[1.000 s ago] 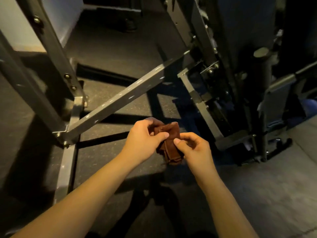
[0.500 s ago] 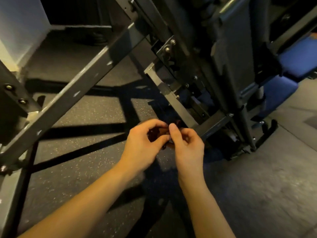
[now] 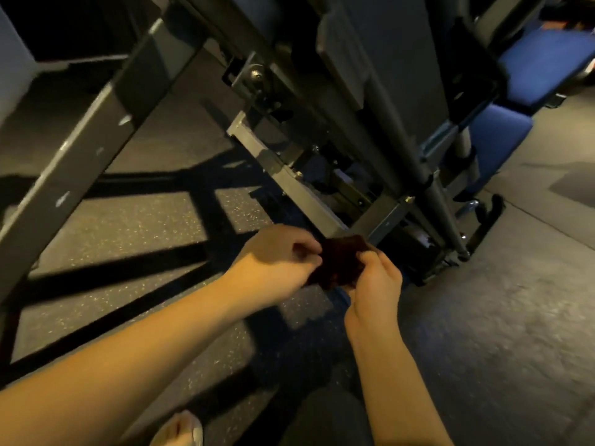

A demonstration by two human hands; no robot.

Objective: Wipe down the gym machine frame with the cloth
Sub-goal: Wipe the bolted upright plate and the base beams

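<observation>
The cloth [image 3: 339,263], dark reddish-brown and bunched up, is held in the air between both hands in the lower middle of the view. The left hand [image 3: 277,262] pinches its left edge between thumb and curled fingers. The right hand [image 3: 376,281] grips its right and lower side, fingers curled round the fabric. Both forearms are bare and reach in from the bottom edge.

The cloth sits just in front of the low end of the frame [image 3: 383,220]; whether it touches the metal cannot be told. A short grey bar [image 3: 289,188] slopes down from the upper middle towards the cloth and meets a cross piece just behind it. A broad grey beam [image 3: 80,149], marked with pale chips, runs diagonally across the left side. Dark uprights and panels of the machine rise behind the bar.

Blue pads [image 3: 547,59] show at the upper right. The floor [image 3: 128,226] is dark and speckled under the frame, crossed by shadows, and smoother grey on the right. A foot [image 3: 178,429] shows at the bottom edge.
</observation>
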